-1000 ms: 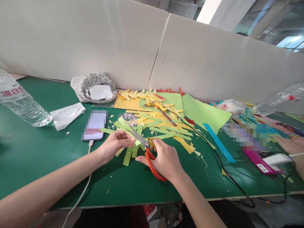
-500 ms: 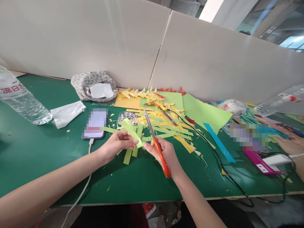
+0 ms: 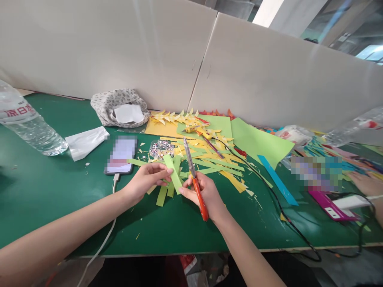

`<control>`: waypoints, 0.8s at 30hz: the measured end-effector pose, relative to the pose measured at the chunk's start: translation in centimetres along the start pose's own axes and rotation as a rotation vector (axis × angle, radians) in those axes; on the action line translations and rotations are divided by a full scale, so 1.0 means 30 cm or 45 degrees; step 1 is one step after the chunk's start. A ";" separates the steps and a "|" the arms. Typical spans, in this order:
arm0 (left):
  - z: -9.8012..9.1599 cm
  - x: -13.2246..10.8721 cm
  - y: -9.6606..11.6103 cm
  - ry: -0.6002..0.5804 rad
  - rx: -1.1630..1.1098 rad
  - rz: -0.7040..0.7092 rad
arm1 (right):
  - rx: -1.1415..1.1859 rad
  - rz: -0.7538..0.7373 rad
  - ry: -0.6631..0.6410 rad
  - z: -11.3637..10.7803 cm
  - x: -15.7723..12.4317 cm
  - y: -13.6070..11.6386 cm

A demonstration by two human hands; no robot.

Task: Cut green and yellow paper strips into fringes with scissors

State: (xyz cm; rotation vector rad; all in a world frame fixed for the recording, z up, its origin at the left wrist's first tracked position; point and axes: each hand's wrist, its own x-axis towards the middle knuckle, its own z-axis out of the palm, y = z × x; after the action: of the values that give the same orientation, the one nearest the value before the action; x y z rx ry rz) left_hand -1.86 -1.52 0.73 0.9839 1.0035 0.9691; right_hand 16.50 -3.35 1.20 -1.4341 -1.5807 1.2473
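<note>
Pale partition panels [image 3: 104, 48] rise across the top of the frame behind a green table [image 3: 44, 187], whose middle is littered with yellow strips [image 3: 233, 181] and bits of cut paper. Near the center of the frame, the left hand [image 3: 149, 179] pinches a light-green strip [image 3: 176, 181] between thumb and fingers. The right hand [image 3: 206, 195] is closed around orange-handled scissors [image 3: 198, 193], their blades pointing up the frame and apparently together, while its thumb rests at the strip's lower end.

To handle this well, I would grip the strip lightly at both places so the paper neither creases nor twists, and square its edges before any blade comes near. With scissors parked in the same hand that steadies the paper, their tips are best angled away from the left fingers, as they seem to be here.

As for position, the strip slants down and to the right from the left fingertips, bridging the gap to the right thumb, with the scissors just to its right. Behind it, slightly above in the frame, sits a clear tray of shiny pieces [image 3: 161, 149]; a yellow glue gun [image 3: 203, 131] lies farther up and right.
</note>
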 end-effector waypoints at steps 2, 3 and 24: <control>-0.001 0.001 0.000 0.006 -0.004 0.009 | -0.009 0.018 -0.011 0.001 -0.002 -0.003; -0.002 0.001 0.001 0.012 -0.006 0.014 | -0.007 0.022 -0.015 0.001 -0.002 -0.003; -0.054 0.036 -0.003 0.035 0.402 0.117 | -0.247 0.088 0.139 -0.071 0.016 -0.031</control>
State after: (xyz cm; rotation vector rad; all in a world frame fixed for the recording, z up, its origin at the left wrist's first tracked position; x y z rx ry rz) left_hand -3.12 -0.20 0.05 1.2907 1.1657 0.9178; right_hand 18.02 -2.36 2.71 -1.6614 -1.6259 1.0576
